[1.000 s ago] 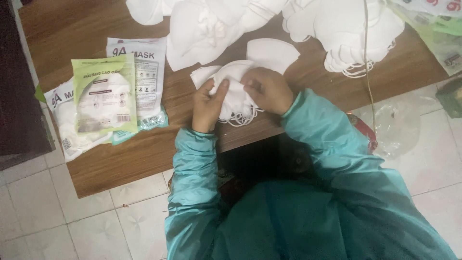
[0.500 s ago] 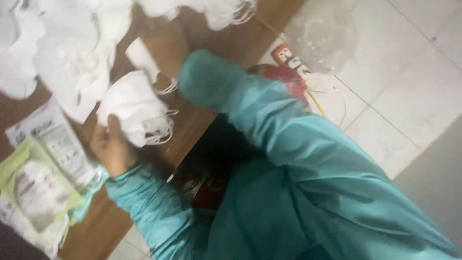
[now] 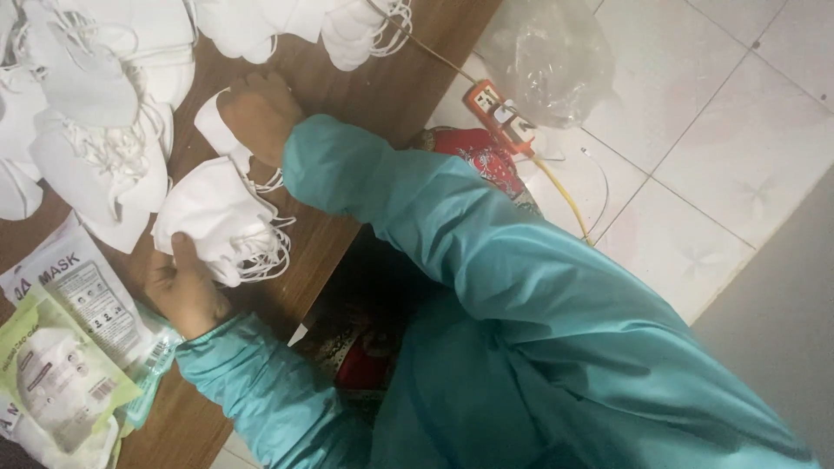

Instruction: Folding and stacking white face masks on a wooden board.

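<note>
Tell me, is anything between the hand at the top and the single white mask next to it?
Nothing visible. The right hand already rests against the single white mask on the wooden table. The left hand holds a stack of masks just below, off to the side.

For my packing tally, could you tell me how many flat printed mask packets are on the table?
3 visible: a white packet by the left hand, a green packet overlapping it, and another white packet beneath at the frame's corner; more may be hidden.

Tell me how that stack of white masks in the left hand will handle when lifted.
The stack of white masks is probably light and soft, bending under the left hand. Its loose ear loops dangle and may snag. Layers could slide apart.
</note>
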